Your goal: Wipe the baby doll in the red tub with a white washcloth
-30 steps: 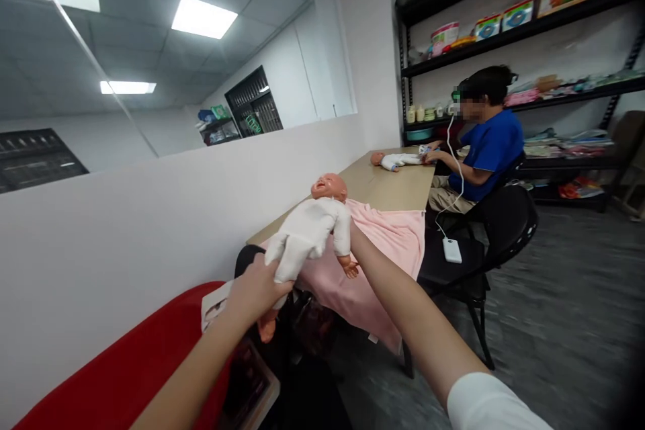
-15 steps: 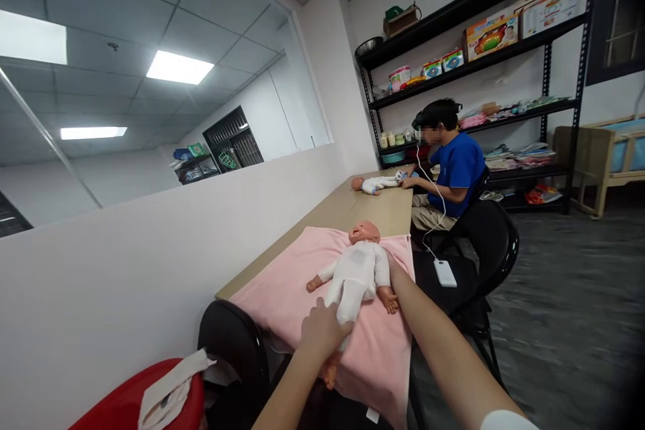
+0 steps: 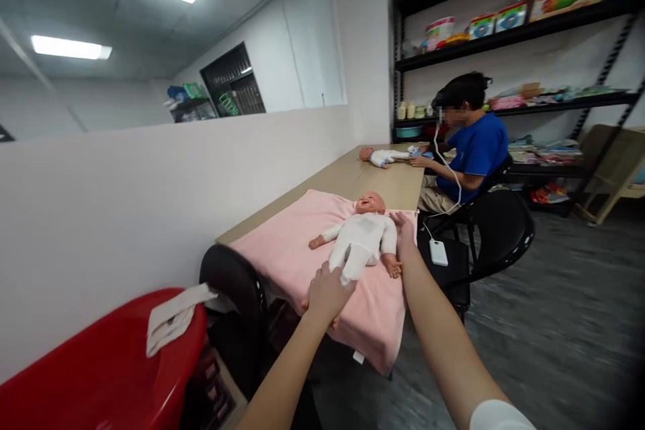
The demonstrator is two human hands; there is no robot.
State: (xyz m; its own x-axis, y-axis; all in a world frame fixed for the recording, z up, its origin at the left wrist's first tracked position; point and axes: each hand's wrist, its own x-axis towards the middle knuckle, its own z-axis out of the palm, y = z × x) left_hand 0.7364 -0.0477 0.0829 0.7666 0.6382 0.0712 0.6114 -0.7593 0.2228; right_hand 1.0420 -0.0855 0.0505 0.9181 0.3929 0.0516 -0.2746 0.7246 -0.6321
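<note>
Your left fingers (image 3: 325, 273) are wrapped over the lower legs of the doll (image 3: 363, 235), gripping from above. Your right fingers (image 3: 402, 220) are up by its shoulder; honestly can't tell if they're spread or pressed together, or if they touch the sleeve. Doll's got a bald, pinkish-orange head, open mouth, a white outfit with a faint grey patch on the chest, and bare hands poking out of the cuffs. It's flat on its back, arms out, on the pink towel (image 3: 282, 235) draped over the near end of the desk (image 3: 373, 178). Torso and head lie beyond your left fingers, bare feet poke out on your side of them, and the head's just left of your right fingers.
</note>
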